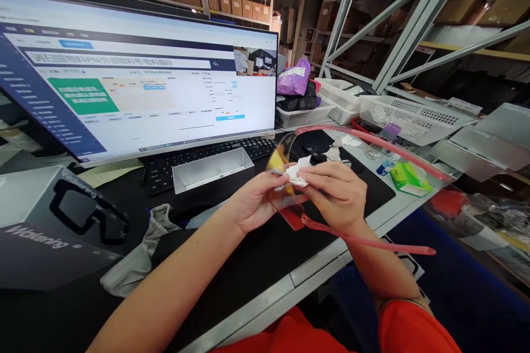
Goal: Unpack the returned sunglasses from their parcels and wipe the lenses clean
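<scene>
Glasses with translucent red plastic temples and a yellowish lens (293, 217) are held clear of the tabletop (232, 281), between the two hands in front of the person.

Left grip: the left hand (250, 205) comes in from the left, thumb and fingers closed at the lens end of the glasses, palm partly open. How the fingers sit behind the lens is hidden.

Right grip: the right hand (337, 190) has its fingers bunched on a crumpled white paper tissue (300, 172), pressed close to the lens. Whether it also bears on the frame cannot be told.

Key relation (judged): tissue against lens. The tissue lies at the right fingertips and meets the left thumb tip, so neither hand is clearly nearer to the lens.

Axis: the temples run from the lens toward the person's right. The upper one arches beyond the right hand; the lower one crosses in view at the right wrist, contact unclear. The right forearm therefore lies between the spread temples in this view, leaving the left hand's side of the lens freer of them.

Nearby: an open pale-grey rectangular box (213, 172) sits at the black keyboard (159, 176), left of and beyond the lens.
</scene>
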`<action>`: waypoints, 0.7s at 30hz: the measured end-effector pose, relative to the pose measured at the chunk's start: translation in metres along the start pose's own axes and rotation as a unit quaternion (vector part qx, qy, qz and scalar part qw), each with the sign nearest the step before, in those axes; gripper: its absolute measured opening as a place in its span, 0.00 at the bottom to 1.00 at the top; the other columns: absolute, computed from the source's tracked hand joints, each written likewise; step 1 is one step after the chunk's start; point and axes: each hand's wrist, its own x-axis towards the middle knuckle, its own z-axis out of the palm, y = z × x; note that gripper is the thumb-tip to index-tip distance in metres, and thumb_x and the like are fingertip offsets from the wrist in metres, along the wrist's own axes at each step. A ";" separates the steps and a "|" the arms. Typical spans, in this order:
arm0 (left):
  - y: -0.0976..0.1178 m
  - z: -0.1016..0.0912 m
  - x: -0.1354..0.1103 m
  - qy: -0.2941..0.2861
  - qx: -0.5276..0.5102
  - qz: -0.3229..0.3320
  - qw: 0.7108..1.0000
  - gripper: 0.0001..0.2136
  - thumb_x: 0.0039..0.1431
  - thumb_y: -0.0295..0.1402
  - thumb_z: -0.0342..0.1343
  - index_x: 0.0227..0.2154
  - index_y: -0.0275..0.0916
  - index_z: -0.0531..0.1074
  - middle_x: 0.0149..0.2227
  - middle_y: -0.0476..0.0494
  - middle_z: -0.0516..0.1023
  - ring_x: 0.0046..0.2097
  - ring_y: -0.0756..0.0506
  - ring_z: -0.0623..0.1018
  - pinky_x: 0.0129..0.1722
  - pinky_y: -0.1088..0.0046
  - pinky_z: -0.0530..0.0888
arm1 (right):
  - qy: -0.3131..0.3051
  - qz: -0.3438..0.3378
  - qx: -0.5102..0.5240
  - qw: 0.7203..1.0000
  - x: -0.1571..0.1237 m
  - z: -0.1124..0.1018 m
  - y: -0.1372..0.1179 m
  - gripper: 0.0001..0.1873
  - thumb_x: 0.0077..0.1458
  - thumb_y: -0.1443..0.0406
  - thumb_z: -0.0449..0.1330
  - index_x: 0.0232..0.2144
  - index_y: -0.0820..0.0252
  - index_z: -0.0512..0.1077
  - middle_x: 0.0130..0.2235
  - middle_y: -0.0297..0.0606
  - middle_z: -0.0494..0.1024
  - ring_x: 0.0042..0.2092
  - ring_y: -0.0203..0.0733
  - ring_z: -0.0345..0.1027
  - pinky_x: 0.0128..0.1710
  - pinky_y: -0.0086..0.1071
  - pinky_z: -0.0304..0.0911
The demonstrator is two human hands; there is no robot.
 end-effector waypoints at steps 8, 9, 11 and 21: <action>-0.006 -0.009 0.009 0.009 0.008 -0.012 1.000 0.11 0.49 0.27 0.70 0.37 0.34 0.79 0.36 0.45 0.83 0.32 0.51 0.81 0.35 0.77 0.80 | -0.178 -0.013 0.130 0.975 0.001 -0.004 0.015 0.13 0.62 0.71 0.63 0.46 0.50 0.82 0.40 0.37 0.85 0.40 0.39 0.77 0.43 0.35 0.75; -0.007 -0.009 0.010 0.013 0.006 -0.015 1.000 0.10 0.48 0.27 0.70 0.35 0.34 0.79 0.36 0.46 0.83 0.31 0.51 0.81 0.34 0.78 0.80 | -0.183 -0.013 0.146 0.972 -0.001 -0.004 0.017 0.13 0.62 0.70 0.63 0.46 0.51 0.82 0.40 0.37 0.85 0.40 0.40 0.77 0.43 0.36 0.75; -0.010 -0.009 0.009 0.027 0.010 -0.027 0.999 0.10 0.48 0.28 0.71 0.34 0.34 0.78 0.34 0.46 0.82 0.31 0.51 0.80 0.33 0.78 0.79 | -0.189 -0.022 0.170 0.967 -0.005 -0.005 0.019 0.13 0.62 0.70 0.63 0.46 0.50 0.81 0.39 0.37 0.84 0.41 0.40 0.77 0.43 0.37 0.75; -0.012 -0.003 0.002 0.026 0.035 -0.058 0.997 0.13 0.48 0.30 0.72 0.36 0.36 0.78 0.37 0.44 0.83 0.34 0.48 0.81 0.34 0.76 0.78 | -0.189 -0.077 0.225 0.953 -0.013 -0.011 0.018 0.13 0.63 0.69 0.63 0.49 0.53 0.80 0.37 0.37 0.83 0.41 0.40 0.78 0.48 0.40 0.75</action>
